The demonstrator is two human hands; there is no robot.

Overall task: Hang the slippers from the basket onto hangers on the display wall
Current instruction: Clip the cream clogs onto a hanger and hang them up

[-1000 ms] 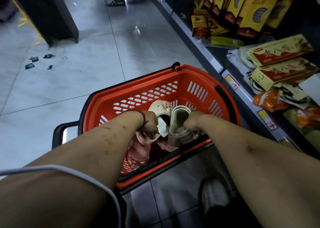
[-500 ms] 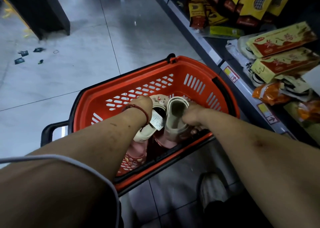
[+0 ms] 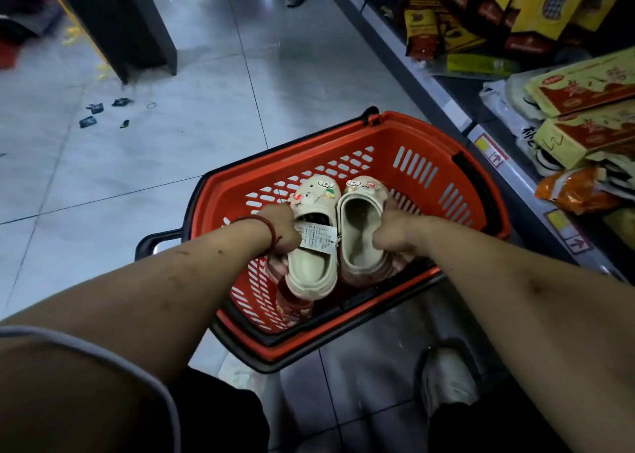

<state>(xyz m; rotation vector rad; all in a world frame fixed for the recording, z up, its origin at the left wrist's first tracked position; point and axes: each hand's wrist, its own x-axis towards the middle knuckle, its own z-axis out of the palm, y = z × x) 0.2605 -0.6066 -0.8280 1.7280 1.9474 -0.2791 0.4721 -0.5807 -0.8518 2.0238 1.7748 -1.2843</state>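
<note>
Floor debris: small dark scraps on the grey tiled floor, far left, well apart from the work; irrelevant to the grasp
Left hand: closed around the outer edge of the left cream foam clog slipper, red cord bracelet at the wrist; gripped at mid-length, probably so the shoe hangs level and clears the basket wall
Paper price tag: white, printed, lying across the opening of the left slipper, just beside the left fingers; likely tied to both shoes, which would explain lifting them as a pair
Red plastic slotted shopping basket: on the floor between the aisle and the shelving, black handle sticking out to the left; pinkish slippers left in the bottom, partly hidden under the raised pair
Right cream foam clog slipper: held side by side with its mate, toes pointing away, cartoon charms on both uppers; above the basket's inside, not resting in it
Right hand: closed on the outer edge of the right slipper, thumb over the rim; mirrors the left so the pair stays matched
Shelf: yellow and red packaged goods at far right; no hangers or display wall in view
Stage, as a guess: pair picked out, carrying and hanging not yet done
</note>
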